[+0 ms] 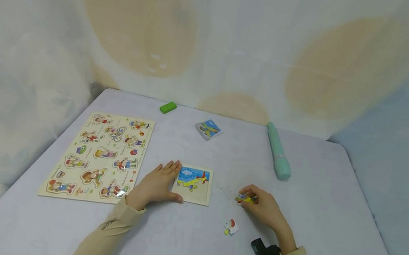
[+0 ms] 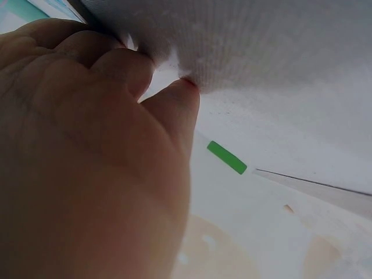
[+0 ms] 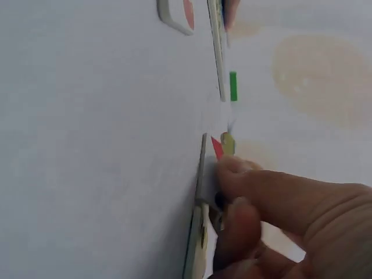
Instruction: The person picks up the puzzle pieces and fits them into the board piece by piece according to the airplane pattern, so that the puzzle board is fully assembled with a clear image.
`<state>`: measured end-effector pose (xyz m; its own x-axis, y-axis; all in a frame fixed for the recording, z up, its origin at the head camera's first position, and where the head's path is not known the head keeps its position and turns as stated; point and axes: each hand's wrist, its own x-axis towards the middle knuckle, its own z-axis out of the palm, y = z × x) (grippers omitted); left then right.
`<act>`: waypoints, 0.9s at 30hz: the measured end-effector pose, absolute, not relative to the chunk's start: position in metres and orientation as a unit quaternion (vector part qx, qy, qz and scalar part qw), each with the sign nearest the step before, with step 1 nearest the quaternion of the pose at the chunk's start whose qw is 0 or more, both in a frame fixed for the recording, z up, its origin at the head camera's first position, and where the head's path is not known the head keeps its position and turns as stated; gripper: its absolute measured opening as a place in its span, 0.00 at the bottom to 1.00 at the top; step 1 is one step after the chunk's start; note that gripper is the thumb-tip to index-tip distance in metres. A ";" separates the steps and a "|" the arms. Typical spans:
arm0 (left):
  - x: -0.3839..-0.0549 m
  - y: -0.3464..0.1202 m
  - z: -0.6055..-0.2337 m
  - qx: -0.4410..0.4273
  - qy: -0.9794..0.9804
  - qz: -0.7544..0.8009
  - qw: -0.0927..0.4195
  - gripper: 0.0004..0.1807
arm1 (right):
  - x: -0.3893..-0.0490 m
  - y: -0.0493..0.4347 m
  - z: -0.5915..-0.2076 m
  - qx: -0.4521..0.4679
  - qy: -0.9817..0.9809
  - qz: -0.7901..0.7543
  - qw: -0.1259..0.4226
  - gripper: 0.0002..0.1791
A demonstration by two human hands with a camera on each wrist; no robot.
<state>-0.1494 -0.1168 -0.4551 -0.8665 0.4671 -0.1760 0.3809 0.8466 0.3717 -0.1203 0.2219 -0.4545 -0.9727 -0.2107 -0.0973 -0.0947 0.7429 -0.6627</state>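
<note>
A small square jigsaw tray (image 1: 203,196) lies mid-table, its upper part filled with a yellow-and-red plane on blue sky. My left hand (image 1: 155,186) rests at the tray's left edge, fingers extended and thumb spread along the lower corner. To the right, my right hand (image 1: 265,208) pinches a colourful puzzle piece (image 1: 245,199) between thumb and fingers, low over the cloth. In the right wrist view another puzzle piece (image 3: 197,241) lies close under the fingers. Nearer me is a loose white-and-red puzzle piece (image 1: 232,227).
A large peg puzzle board (image 1: 94,193) with sports figures lies at the left. Toward the back are a green block (image 1: 168,107) and a plane picture card (image 1: 209,129). A folded teal umbrella-like object (image 1: 278,154) lies at the right. Fabric walls border the table.
</note>
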 end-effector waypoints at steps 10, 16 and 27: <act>-0.150 -0.117 -0.457 0.221 0.952 0.167 0.128 0.59 | -0.145 0.166 -0.444 -0.089 0.898 -0.417 0.106 0.09; -0.150 -0.116 -0.459 0.220 0.953 0.166 0.124 0.59 | -0.150 0.133 -0.440 -0.114 0.876 -0.444 0.146 0.05; -0.150 -0.116 -0.457 0.217 0.954 0.166 0.124 0.59 | -0.151 0.100 -0.442 -0.141 0.862 -0.453 0.177 0.05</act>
